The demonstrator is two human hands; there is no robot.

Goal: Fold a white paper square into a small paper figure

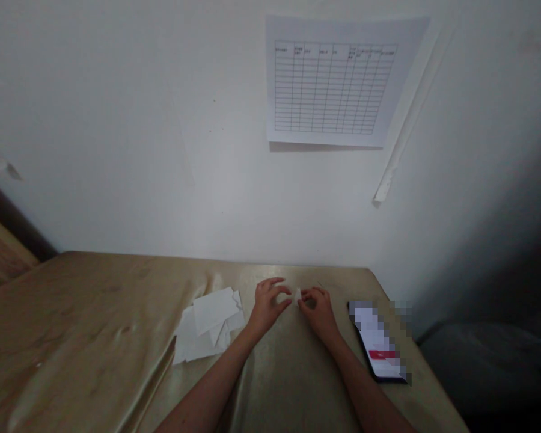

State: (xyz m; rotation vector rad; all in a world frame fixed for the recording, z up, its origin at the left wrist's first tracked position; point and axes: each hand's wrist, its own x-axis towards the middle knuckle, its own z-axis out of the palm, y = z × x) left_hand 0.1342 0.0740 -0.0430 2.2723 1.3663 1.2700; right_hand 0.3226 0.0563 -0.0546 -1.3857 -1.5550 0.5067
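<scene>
Between the fingertips of my right hand (pixel 316 305) is a small piece of white paper (pixel 297 296), held just above the table. My left hand (pixel 269 302) faces it from the left, its thumb and fingers curved and apart, with a narrow gap to the paper. Left of my left hand lies a loose pile of torn white paper sheets (pixel 211 319), overlapping one another, some with ragged edges.
A phone (pixel 379 343) with a lit, partly blurred screen lies right of my right forearm. The table (pixel 94 313) has a wrinkled gold-brown cover and meets a white wall (pixel 162 150). A printed grid sheet (pixel 333 84) hangs on that wall.
</scene>
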